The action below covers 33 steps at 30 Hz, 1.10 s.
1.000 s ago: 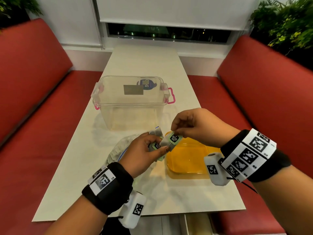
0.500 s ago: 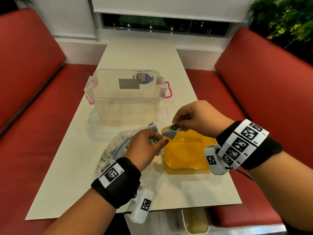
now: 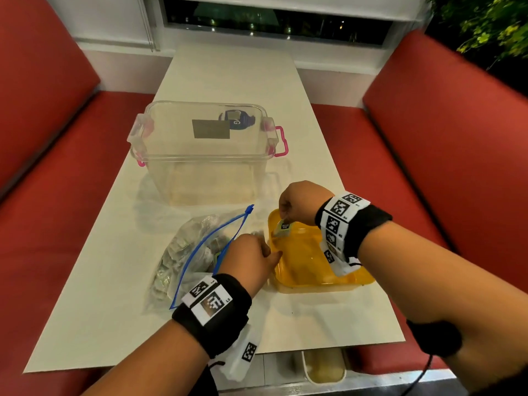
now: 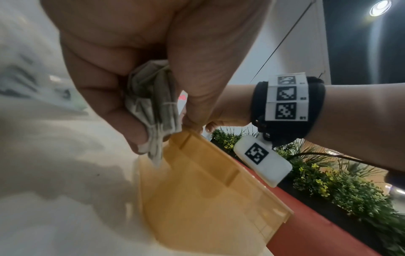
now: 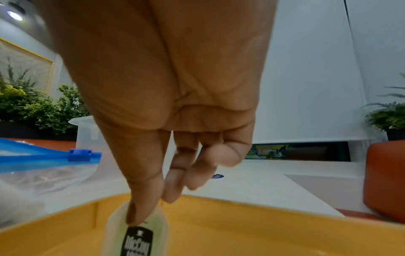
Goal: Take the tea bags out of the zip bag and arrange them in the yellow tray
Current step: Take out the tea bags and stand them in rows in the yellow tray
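Over the yellow tray's [image 3: 288, 281] far-left corner, the right hand [image 3: 297, 205] pinched one tea bag [image 3: 283, 227]; the left hand [image 3: 248, 258] clutched crumpled tea bags [image 4: 153, 105] at its near rim, likely to spill onto the worktop [image 3: 114, 310] beside the zip bag [image 3: 185, 252]

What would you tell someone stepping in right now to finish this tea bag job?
Right hand: pinches one tea bag by its top, over the far left corner of the yellow tray.
Left hand: grips a bunch of tea bags at the tray's left edge, beside the open zip bag on the table.
Done: no bag lies in the tray yet.
Left: set down the held bags, empty the zip bag, arrange them all.
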{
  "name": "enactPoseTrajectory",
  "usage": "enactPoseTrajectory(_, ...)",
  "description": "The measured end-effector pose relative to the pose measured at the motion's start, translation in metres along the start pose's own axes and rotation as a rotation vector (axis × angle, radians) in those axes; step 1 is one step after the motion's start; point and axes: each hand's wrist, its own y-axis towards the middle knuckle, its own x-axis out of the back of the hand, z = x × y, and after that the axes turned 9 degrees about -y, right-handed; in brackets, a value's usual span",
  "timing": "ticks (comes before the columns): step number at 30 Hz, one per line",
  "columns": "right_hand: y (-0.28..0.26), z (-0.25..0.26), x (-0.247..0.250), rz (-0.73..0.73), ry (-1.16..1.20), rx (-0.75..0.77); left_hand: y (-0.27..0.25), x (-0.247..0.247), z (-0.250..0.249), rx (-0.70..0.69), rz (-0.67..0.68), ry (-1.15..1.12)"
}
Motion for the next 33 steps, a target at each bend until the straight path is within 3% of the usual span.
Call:
enactPoseTrajectory(15, 0.011, 0.013, -0.017, -0.090, -0.266, -0.032, 0.002, -0.001, 0.006, -0.024, 0.006, -0.058)
enactPoseTrajectory(25, -0.001, 0.004, 0.002, -0.133, -0.115, -0.102, -0.006, 0.015, 0.008, -0.150, -0.075, -0.071)
enactPoseTrajectory(29, -0.023, 0.002, 0.024, -0.221, 0.112, -0.059, -0.017, 0.035, 0.003, -0.197, -0.093, -0.410)
enactPoseTrajectory(33, -0.048, 0.013, 0.035, -0.183, 0.399, 0.086, -0.024, 0.047, -0.005, -0.175, -0.051, -0.828)
